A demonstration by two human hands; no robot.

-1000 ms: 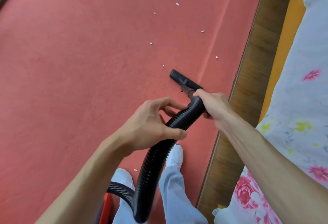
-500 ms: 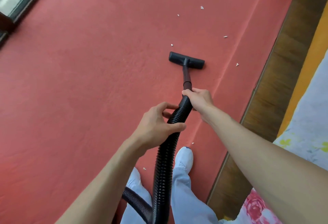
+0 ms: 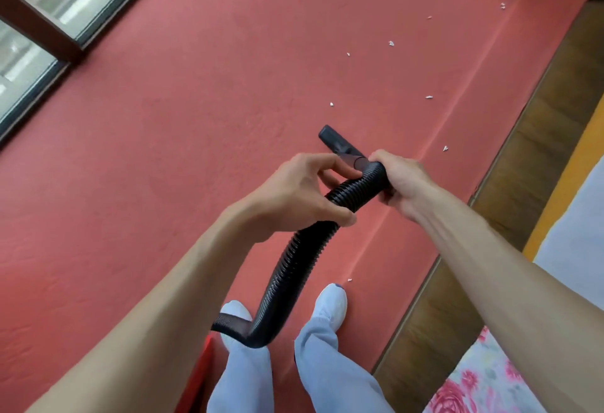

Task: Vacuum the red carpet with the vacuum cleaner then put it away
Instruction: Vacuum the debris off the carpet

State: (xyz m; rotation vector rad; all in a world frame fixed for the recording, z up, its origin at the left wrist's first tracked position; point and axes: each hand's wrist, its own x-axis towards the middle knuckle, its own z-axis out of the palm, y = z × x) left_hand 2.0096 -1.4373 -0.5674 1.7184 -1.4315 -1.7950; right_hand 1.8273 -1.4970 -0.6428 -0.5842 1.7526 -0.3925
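Observation:
The red carpet [image 3: 163,184] fills most of the floor. A black ribbed vacuum hose [image 3: 294,269] rises from between my feet and bends right at the top. My left hand [image 3: 294,193] grips the hose at the bend. My right hand [image 3: 398,177] grips its front end, just behind the black nozzle [image 3: 336,141], which lies close in front of my hands over the carpet. A red edge of the vacuum body [image 3: 199,373] shows at the bottom by my left leg. Several white scraps [image 3: 428,97] lie on the carpet ahead and to the right.
A window with a dark frame [image 3: 49,30] borders the carpet at the upper left. A wooden floor strip [image 3: 490,216] runs along the carpet's right edge. A flowered sheet [image 3: 483,380] over a yellow edge lies at the far right. My feet in white socks [image 3: 330,304] stand on the carpet.
The nozzle has come back from its reach out on the carpet to just in front of my hands, and the hose now bends between them. The view has tilted toward the window.

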